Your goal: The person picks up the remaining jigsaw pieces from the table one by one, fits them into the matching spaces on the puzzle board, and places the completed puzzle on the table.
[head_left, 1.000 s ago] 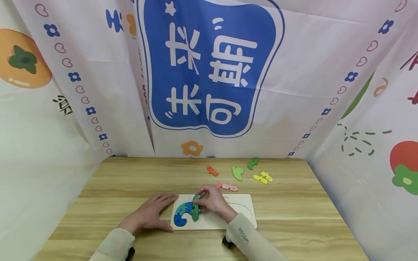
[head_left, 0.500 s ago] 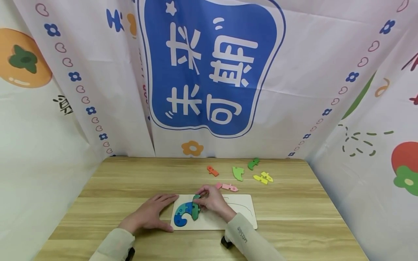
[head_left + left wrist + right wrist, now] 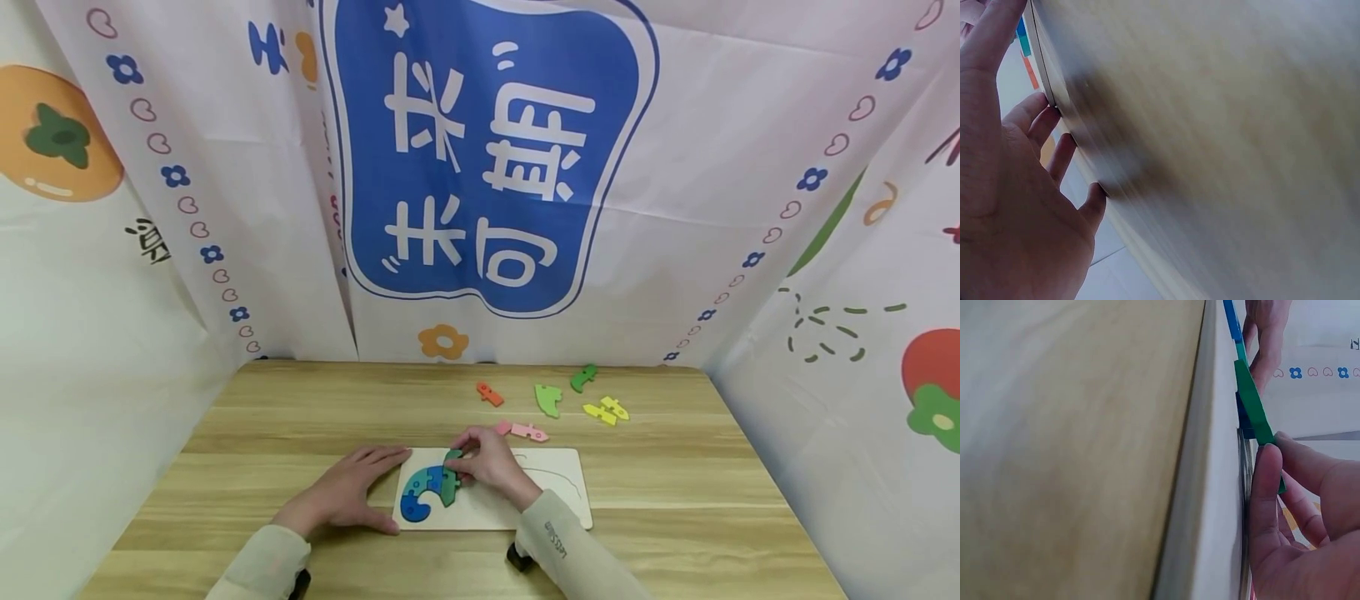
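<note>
A pale wooden puzzle board (image 3: pixel 495 515) lies on the table, with blue and teal puzzle pieces (image 3: pixel 417 487) joined in a curve at its left end. My right hand (image 3: pixel 491 465) pinches a dark green puzzle piece (image 3: pixel 450 487) between thumb and finger, against the right side of the blue ones. In the right wrist view that green piece (image 3: pixel 1252 403) stands tilted, partly raised off the board. With fingers spread, my left hand (image 3: pixel 345 492) rests at the board's left edge, thumb at the near corner and fingertips at the far one. Its fingertips (image 3: pixel 1065 147) touch the tabletop.
Beyond the board lie loose pieces: pink ones (image 3: pixel 529 432), an orange one (image 3: pixel 490 394), a light green one (image 3: pixel 548 400), a green one (image 3: pixel 583 378) and yellow ones (image 3: pixel 600 414). A printed cloth (image 3: pixel 630 333) hangs behind the wooden table (image 3: pixel 675 483).
The green piece in my right hand has tilted and shifted slightly against the blue pieces. My left hand stays where it was.
</note>
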